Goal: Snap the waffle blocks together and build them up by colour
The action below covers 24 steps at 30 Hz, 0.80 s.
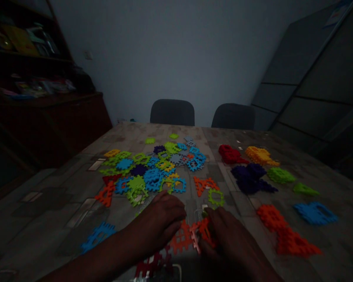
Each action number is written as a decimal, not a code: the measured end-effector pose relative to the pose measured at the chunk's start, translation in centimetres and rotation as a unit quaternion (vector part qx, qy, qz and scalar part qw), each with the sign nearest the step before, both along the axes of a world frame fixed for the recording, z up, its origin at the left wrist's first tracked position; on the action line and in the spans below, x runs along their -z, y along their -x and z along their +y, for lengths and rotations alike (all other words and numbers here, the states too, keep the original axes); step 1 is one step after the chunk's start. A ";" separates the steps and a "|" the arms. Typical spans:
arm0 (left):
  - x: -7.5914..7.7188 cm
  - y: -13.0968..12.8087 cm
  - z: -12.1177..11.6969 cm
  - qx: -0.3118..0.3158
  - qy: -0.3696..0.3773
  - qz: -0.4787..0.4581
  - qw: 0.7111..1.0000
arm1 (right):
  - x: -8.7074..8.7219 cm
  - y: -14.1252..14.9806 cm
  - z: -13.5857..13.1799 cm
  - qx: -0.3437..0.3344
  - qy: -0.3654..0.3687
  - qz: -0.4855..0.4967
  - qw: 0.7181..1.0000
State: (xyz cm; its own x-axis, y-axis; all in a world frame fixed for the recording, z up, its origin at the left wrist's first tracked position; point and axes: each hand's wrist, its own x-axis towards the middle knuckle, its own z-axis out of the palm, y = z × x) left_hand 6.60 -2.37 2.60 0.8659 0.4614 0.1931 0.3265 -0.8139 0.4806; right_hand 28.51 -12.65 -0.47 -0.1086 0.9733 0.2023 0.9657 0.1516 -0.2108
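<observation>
My left hand (161, 221) lies knuckles up near the table's front edge, its fingers curled onto an orange waffle-block piece (182, 239). My right hand (226, 235) is closed on a smaller orange piece (205, 232) held against the first one. A dark red piece (153, 264) lies just below my left wrist. A loose heap of blue, green, yellow and purple pieces (153, 172) is spread beyond my hands.
Sorted piles lie on the right: red (230, 154), yellow-orange (260, 156), purple (250, 178), green (280, 175), blue (314, 212) and orange (285, 235). A blue piece (98, 235) lies at left. Two chairs (172, 112) stand behind the patterned table (61, 196). Shelves stand at left.
</observation>
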 end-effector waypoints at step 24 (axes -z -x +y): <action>-0.2 -0.2 -1.6 -0.084 0.008 0.123 0.989 | 1.3 -1.7 3.1 -0.226 0.133 0.039 0.964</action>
